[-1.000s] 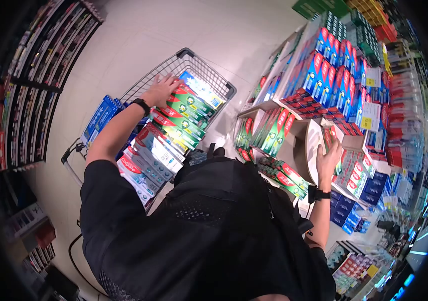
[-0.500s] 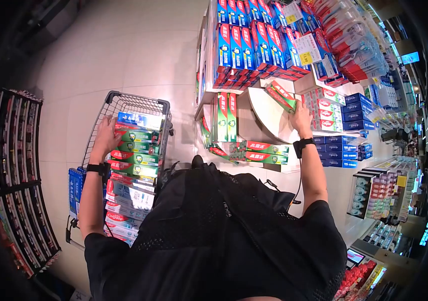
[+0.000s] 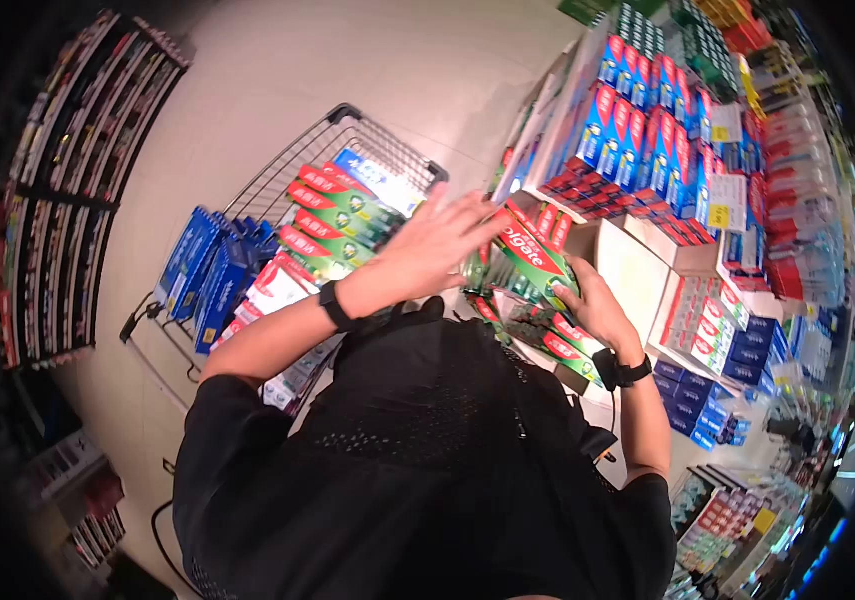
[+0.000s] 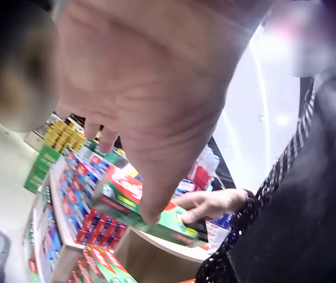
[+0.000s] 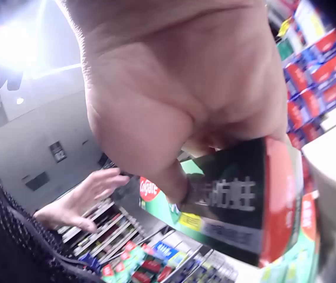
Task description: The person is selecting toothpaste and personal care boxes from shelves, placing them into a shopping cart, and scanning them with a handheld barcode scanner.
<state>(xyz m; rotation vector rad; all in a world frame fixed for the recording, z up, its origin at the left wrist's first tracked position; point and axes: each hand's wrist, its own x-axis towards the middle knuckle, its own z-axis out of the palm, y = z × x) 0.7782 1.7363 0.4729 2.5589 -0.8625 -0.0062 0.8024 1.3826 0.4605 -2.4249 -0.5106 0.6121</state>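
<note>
Between the cart and the display, my right hand (image 3: pixel 602 312) grips the near end of a green-and-red Colgate box (image 3: pixel 530 262). The right wrist view shows its thumb and fingers around the box (image 5: pixel 233 200). My left hand (image 3: pixel 434 248) reaches across with fingers extended, close to the far end of the box. A gap separates the left hand (image 5: pixel 85 199) from the box in the right wrist view. Rows of similar green-and-red boxes (image 3: pixel 322 228) lie in the cart. More of them (image 3: pixel 562 350) lie in the display bin below the held box.
The wire shopping cart (image 3: pixel 277 165) also carries blue packs (image 3: pixel 190 262) at its left. Blue-and-red boxes (image 3: pixel 622 145) are stacked on the display, beside a curved white divider (image 3: pixel 627 268). Dark shelving (image 3: pixel 72 190) stands at the far left. Pale floor (image 3: pixel 387 60) lies beyond the cart.
My left hand has left the boxes in the cart and moved right, towards the held box. My right hand has brought that box from the display's divider towards the left hand. The head view has turned.
</note>
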